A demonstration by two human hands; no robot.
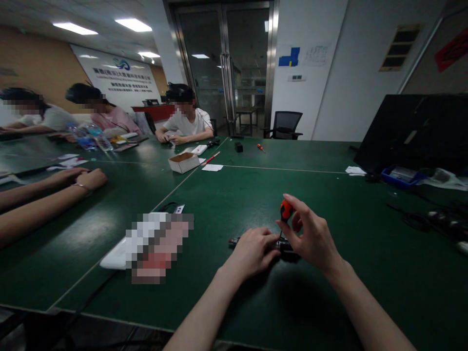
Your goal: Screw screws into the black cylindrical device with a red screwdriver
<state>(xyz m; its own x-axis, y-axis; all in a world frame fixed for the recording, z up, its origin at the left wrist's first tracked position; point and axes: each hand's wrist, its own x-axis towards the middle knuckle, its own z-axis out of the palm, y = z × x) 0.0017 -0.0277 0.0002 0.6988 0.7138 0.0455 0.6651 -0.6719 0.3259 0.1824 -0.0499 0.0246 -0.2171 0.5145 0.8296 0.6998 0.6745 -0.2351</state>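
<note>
A dark device (285,245) lies on a green table (329,195), held by the left hand (254,251), its fingers pressed together across it. The right hand (316,238) pinches a red screwdriver (286,209) between thumb and forefinger, its shaft pointing down at the device (whether the tip is seated is too small to tell). If the shaft tilts, it could skid into the left fingertips just beside it; a loose hold could let the device twist. The table's near edge is on the wearer's side of the device. Left of the device, a white block (117,254) limits sideways movement; right of it, green surface stretches to cables (413,219); beyond it, toward a box (188,166).
</note>
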